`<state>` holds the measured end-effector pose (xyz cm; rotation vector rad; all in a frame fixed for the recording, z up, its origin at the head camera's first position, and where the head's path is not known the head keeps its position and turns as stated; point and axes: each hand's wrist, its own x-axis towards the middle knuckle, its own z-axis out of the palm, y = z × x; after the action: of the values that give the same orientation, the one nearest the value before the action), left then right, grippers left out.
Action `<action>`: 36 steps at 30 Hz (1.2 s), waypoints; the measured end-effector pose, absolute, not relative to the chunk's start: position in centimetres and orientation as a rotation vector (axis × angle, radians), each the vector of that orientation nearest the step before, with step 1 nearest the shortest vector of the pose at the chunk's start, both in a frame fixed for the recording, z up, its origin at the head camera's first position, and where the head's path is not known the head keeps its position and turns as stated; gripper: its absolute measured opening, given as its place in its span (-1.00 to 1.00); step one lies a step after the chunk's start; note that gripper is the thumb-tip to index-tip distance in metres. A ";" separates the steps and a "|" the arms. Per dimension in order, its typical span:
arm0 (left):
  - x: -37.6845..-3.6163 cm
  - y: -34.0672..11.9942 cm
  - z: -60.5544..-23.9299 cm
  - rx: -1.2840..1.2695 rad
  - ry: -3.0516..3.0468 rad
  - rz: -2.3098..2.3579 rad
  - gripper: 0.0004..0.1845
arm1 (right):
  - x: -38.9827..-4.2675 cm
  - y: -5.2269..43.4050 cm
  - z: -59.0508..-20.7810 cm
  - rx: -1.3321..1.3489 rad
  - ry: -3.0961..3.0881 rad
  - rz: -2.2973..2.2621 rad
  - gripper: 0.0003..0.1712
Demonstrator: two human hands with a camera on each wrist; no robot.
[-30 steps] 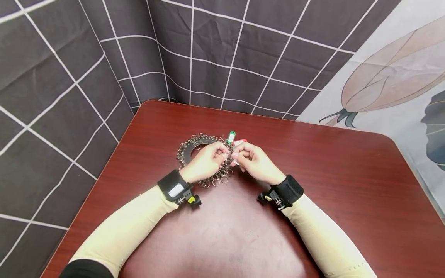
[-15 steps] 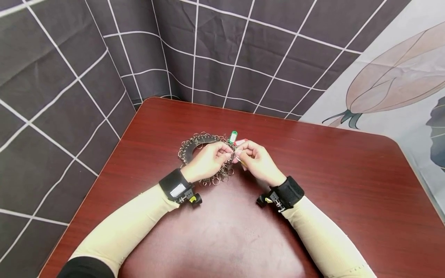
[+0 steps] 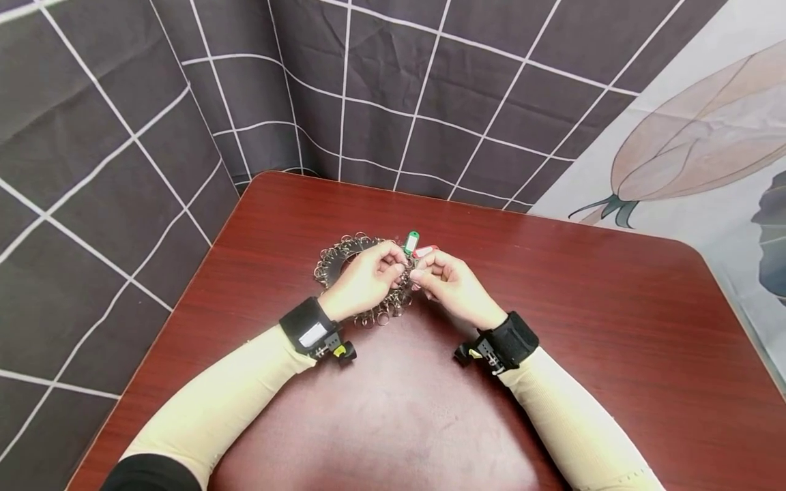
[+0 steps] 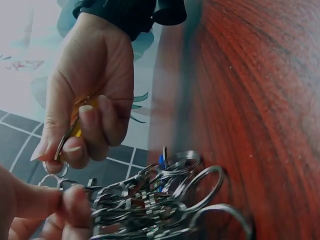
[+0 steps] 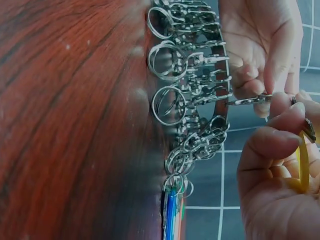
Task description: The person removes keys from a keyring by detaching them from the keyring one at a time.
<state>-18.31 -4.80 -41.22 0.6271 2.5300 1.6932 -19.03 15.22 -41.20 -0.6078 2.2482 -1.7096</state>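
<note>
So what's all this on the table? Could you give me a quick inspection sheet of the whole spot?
Surface: dark red wooden table.
Job's things: black ring holder hung with metal key rings; yellow tag.
Clutter: green tag and red tag beside the hands.
Hands: left hand pinches a metal clip; right hand grips the yellow tag.
Cables: nothing seen.
Surroundings: dark grid cloth; leaf-print cloth.

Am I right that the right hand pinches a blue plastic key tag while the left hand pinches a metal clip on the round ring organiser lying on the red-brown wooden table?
Not quite: the key tag that the right hand pinches is yellow, not blue, as the right wrist view shows. The rest stands: the left hand pinches a metal clip on the round ring organiser lying on the red-brown wooden table.
</note>
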 end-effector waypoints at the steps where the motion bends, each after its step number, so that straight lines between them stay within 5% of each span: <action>1: -18.4 -4.8 -41.3 0.628 2.527 1.731 -0.91 | -18.9 15.2 -40.8 -0.618 2.262 -1.693 -0.91; 36: -18.0 -4.2 -41.4 0.533 2.561 1.743 -0.93 | -17.6 14.2 -38.0 -0.697 2.559 -1.596 -0.92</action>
<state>-17.98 -4.16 -41.41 0.5333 2.5610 1.7426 -17.57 14.19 -37.97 -0.6972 2.5587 -1.5962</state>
